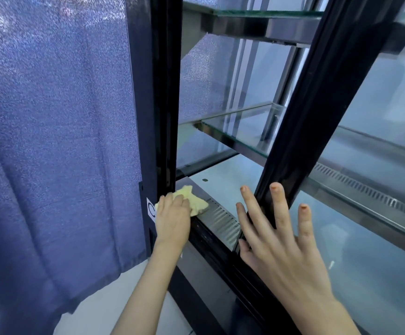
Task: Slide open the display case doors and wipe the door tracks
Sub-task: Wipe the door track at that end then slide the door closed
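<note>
Left hand [172,221] pressing a crumpled pale yellow cloth [196,203] into the bottom corner of a black-framed glass display case [163,93].
Inside the case, left of the sliding glass door's black frame [305,112], 2 clear glass shelves [240,126] sit above a pale base panel [223,175] and a slotted metal grille [223,222]. The cloth lies left of that door frame, at the left end of the dark door track [208,240], touching the grille, and the left hand's fingers curl over it. The right hand [286,250] lies flat, fingers spread apart, across the door frame's lower end and its glass. The case stands open left of the door frame. Further left hangs a blue fabric curtain [51,141] above a pale floor [114,293].
</note>
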Tool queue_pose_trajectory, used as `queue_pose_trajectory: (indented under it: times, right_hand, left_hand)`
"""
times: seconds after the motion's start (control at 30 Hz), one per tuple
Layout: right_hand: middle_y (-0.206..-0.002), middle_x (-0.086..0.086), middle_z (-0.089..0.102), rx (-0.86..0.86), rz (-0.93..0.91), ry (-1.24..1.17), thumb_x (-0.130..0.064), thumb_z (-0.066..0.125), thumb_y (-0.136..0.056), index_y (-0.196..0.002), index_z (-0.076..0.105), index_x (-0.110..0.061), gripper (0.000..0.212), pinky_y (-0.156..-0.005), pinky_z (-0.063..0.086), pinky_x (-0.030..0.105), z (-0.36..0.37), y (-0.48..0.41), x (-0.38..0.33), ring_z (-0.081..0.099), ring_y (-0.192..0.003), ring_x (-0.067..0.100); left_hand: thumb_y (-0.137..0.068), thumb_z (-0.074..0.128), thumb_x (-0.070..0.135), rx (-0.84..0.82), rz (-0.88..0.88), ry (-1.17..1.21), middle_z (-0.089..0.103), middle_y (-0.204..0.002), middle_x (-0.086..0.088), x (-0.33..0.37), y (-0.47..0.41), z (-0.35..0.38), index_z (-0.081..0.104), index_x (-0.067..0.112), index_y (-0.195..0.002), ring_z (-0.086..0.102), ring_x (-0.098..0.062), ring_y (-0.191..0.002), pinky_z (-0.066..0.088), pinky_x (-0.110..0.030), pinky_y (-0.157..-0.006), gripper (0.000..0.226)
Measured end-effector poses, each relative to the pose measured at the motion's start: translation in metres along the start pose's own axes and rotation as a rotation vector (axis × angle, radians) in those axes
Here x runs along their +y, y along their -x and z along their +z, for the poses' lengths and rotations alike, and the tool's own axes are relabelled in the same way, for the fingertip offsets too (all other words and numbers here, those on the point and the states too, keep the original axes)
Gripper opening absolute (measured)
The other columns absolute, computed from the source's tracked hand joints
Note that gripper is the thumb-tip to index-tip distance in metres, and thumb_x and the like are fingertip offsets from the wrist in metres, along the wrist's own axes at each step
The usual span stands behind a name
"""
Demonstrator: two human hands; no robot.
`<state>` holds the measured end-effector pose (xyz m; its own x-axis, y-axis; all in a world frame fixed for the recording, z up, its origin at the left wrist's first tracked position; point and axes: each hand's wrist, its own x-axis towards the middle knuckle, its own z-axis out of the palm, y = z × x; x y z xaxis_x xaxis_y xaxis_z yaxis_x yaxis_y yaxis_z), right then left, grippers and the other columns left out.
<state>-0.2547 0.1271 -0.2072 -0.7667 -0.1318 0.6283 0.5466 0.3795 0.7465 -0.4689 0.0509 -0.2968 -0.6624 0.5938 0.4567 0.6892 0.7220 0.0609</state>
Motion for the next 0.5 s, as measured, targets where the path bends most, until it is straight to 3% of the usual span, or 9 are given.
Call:
queue_pose_trajectory:
  times: [0.1, 0.2, 0.3, 0.4, 0.47, 0.5]
  right_hand:
    - [-0.153, 0.006, 0.03, -0.004, 0.0, -0.016, -0.045, 0.051, -0.082, -0.135, 0.053, -0.017, 0.06, -0.113, 0.002, 0.057, -0.001, -0.001, 0.0, 0.007, -0.142, 0.044]
    - [-0.154, 0.006, 0.029, -0.005, 0.004, -0.02, -0.042, 0.05, -0.082, -0.136, 0.051, -0.017, 0.06, -0.113, 0.001, 0.057, -0.002, -0.001, -0.001, 0.006, -0.142, 0.043]
    - [-0.154, 0.007, 0.027, -0.01, 0.008, -0.019, -0.041, 0.048, -0.084, -0.138, 0.05, -0.016, 0.059, -0.113, -0.001, 0.058, -0.002, -0.001, -0.002, 0.006, -0.142, 0.043]
    - [-0.154, 0.007, 0.027, -0.009, 0.015, -0.033, -0.041, 0.048, -0.085, -0.137, 0.05, -0.016, 0.057, -0.114, -0.004, 0.058, -0.002, -0.001, -0.001, 0.006, -0.142, 0.043]
    - [-0.154, 0.006, 0.028, -0.006, 0.014, -0.043, -0.04, 0.048, -0.085, -0.135, 0.052, -0.017, 0.056, -0.114, -0.004, 0.058, -0.002, -0.002, -0.001, 0.006, -0.142, 0.043]
    - [-0.154, 0.006, 0.028, -0.005, 0.015, -0.046, -0.04, 0.047, -0.085, -0.135, 0.052, -0.017, 0.055, -0.114, -0.004, 0.058, -0.002, -0.002, -0.001, 0.005, -0.142, 0.043]
  left_hand:
    - [-0.066, 0.044, -0.005, -0.032, 0.013, -0.056, 0.062, -0.074, -0.009, -0.007, -0.014, -0.001, 0.067, 0.007, -0.073, 0.055, -0.03, -0.079, 0.046, -0.042, -0.084, 0.026]
    - [-0.053, 0.063, -0.01, 0.031, 0.04, -0.035, 0.058, -0.061, -0.008, -0.01, -0.017, 0.001, 0.064, 0.007, -0.06, 0.054, -0.028, -0.063, 0.05, -0.035, -0.069, 0.019]
    - [-0.048, 0.073, -0.011, 0.07, 0.068, 0.058, 0.059, -0.061, -0.006, -0.009, -0.008, 0.004, 0.062, 0.01, -0.06, 0.054, -0.027, -0.059, 0.044, -0.031, -0.063, 0.026]
    - [-0.054, 0.074, -0.005, 0.09, 0.086, 0.179, 0.062, -0.065, -0.002, 0.002, 0.007, 0.005, 0.064, 0.012, -0.061, 0.053, -0.024, -0.059, 0.039, -0.031, -0.06, 0.021]
    - [-0.068, 0.063, 0.006, 0.12, 0.129, 0.237, 0.065, -0.073, 0.002, 0.013, 0.022, 0.0, 0.068, 0.015, -0.069, 0.054, -0.021, -0.065, 0.037, -0.029, -0.063, 0.01]
    - [-0.075, 0.053, 0.012, 0.117, 0.143, 0.273, 0.066, -0.077, 0.004, 0.019, 0.031, -0.004, 0.069, 0.017, -0.073, 0.054, -0.02, -0.067, 0.037, -0.029, -0.064, 0.017]
